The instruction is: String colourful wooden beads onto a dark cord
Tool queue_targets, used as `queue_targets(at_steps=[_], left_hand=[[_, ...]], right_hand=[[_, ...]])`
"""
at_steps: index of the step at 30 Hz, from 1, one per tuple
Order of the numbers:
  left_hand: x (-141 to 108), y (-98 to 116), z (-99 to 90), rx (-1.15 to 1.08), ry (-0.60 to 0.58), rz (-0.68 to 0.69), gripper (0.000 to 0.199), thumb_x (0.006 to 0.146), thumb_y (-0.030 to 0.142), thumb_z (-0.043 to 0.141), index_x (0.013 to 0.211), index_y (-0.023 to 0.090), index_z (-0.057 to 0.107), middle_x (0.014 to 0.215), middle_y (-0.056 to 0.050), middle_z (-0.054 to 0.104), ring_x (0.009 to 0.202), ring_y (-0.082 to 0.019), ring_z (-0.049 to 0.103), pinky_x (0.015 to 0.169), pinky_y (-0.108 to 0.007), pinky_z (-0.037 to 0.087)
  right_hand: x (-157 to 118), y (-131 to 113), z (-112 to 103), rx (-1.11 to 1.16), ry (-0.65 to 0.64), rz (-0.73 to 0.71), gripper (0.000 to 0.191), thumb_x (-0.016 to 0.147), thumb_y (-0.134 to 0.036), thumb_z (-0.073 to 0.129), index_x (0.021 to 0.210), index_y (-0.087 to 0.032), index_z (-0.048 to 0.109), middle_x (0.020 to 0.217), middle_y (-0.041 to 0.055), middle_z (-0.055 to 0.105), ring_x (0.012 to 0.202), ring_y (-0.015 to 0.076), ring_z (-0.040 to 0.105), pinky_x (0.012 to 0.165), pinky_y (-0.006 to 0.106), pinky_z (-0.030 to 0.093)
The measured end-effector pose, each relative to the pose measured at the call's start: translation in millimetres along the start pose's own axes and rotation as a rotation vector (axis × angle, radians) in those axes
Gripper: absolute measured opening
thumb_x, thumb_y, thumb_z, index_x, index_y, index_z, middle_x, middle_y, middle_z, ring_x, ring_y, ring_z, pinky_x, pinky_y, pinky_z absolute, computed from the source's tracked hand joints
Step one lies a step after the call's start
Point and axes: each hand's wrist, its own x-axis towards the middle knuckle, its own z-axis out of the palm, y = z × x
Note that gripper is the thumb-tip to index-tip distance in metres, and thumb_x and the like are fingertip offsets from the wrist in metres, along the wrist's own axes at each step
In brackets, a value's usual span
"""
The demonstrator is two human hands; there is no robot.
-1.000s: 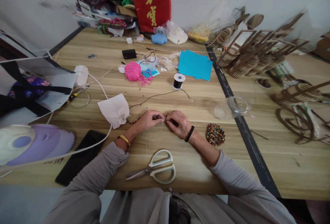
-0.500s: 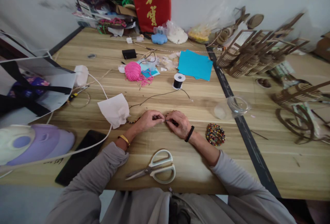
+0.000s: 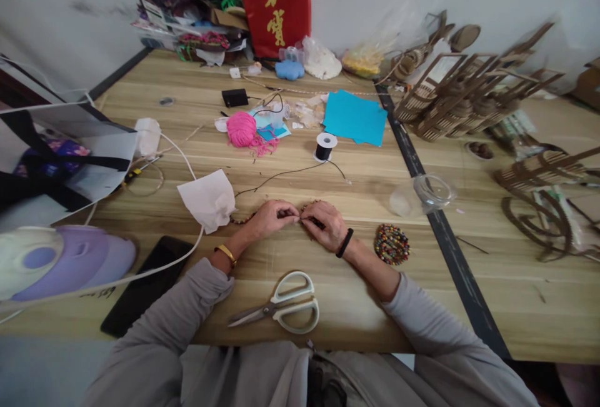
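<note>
My left hand (image 3: 273, 219) and my right hand (image 3: 325, 224) meet fingertip to fingertip over the table, both pinched closed on a string of small dark beads. One stretch of the bead string (image 3: 242, 219) shows left of my left wrist, by a crumpled white paper (image 3: 209, 199). More beads peek out around my right fingers; the exact spot being pinched is too small to make out. To the right of my right wrist lies a coiled strand of multicoloured beads (image 3: 392, 244). White-handled scissors (image 3: 281, 304) rest slightly open near the table's front edge.
A spool of black cord (image 3: 324, 147), a pink yarn ball (image 3: 242, 129) and blue sheets (image 3: 355, 117) lie beyond my hands. At left are a phone (image 3: 145, 285), a white cable and a purple-white device (image 3: 70, 262). Woven bamboo pieces (image 3: 450, 104) crowd the right back.
</note>
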Motion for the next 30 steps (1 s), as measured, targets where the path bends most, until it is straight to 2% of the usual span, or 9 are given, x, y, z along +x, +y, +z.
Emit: queue_targets(at_steps=[22, 30], left_hand=[[0.1, -0.1, -0.6, 0.008, 0.004, 0.01, 0.012, 0.076, 0.023, 0.062, 0.077, 0.013, 0.069, 0.072, -0.003, 0.068, 0.064, -0.011, 0.057, 0.063, -0.021, 0.044], [0.2, -4.1, 0.1, -0.045, -0.009, -0.024, 0.015, 0.077, 0.024, 0.061, 0.08, 0.011, 0.069, 0.074, -0.004, 0.068, 0.065, -0.011, 0.056, 0.061, -0.02, 0.043]], right_hand=[[-1.1, 1.4, 1.1, -0.011, 0.025, 0.005, 0.009, 0.089, -0.025, 0.052, 0.088, -0.021, 0.06, 0.088, 0.0075, 0.067, 0.084, 0.0194, 0.061, 0.08, 0.036, 0.048], [-1.8, 2.5, 2.7, -0.039, 0.053, 0.013, 0.006, 0.087, -0.022, 0.054, 0.088, -0.021, 0.06, 0.086, 0.0071, 0.067, 0.083, 0.0192, 0.061, 0.081, 0.036, 0.048]])
